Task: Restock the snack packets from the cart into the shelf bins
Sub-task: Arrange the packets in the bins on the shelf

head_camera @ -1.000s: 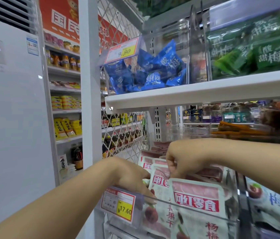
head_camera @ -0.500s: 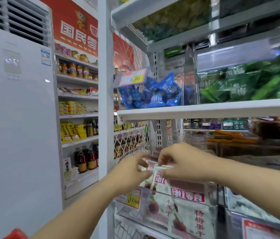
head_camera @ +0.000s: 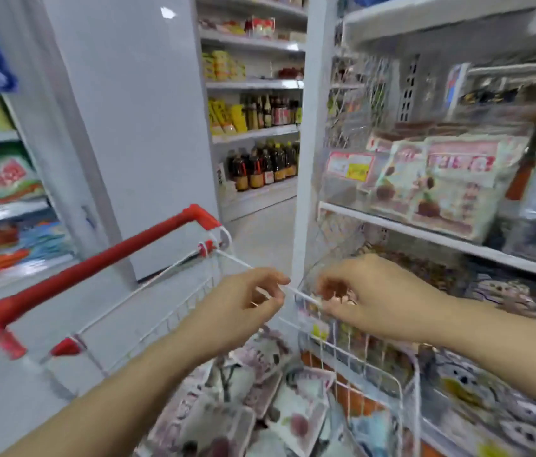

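Grocery shop: stocked shelves, price tag, bottled sauces, red-handled wire cart

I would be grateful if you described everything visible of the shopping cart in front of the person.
The shopping cart is a white wire basket with a red plastic-looking handle and red corner pieces. It stands upright in the aisle, beside the white shelf unit. Snack packets lie heaped loosely inside. The left hand and right hand hover at its rim; blur hides whether either touches the wire.
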A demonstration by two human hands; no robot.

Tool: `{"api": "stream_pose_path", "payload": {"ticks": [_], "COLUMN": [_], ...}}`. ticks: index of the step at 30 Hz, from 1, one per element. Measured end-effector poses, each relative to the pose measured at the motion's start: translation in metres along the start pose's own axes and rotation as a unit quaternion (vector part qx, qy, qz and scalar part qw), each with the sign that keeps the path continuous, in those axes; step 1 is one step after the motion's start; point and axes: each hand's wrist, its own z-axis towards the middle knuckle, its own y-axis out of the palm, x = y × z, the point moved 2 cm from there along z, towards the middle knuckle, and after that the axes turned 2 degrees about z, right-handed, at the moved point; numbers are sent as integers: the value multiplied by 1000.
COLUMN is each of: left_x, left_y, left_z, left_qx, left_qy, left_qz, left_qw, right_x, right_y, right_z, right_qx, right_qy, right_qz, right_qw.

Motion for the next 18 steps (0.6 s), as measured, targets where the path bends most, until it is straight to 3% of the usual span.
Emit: {"api": "stream_pose_path", "payload": {"ticks": [3, 8, 12, 18], "left_x": [-27, -54, -54, -54], "left_y": [12, 24, 16, 11], "left_z": [-39, -77, -87, -93], "left_qx": [-5, 2, 103, 209], "left_qy": [-43, -104, -125, -135], "left_qz": [14, 139, 78, -13], "left_qw": [999, 985, 984, 968], "right_x": [-6, -15, -27, -69], "right_y": [66, 153, 182, 201], "right_z": [-6, -9, -9, 10], "right_qx": [-29, -116, -123, -144], "right_qy": [13, 76, 148, 119], "right_qz": [69, 155, 316, 324], "right_qw": [997, 978, 929, 927]}}
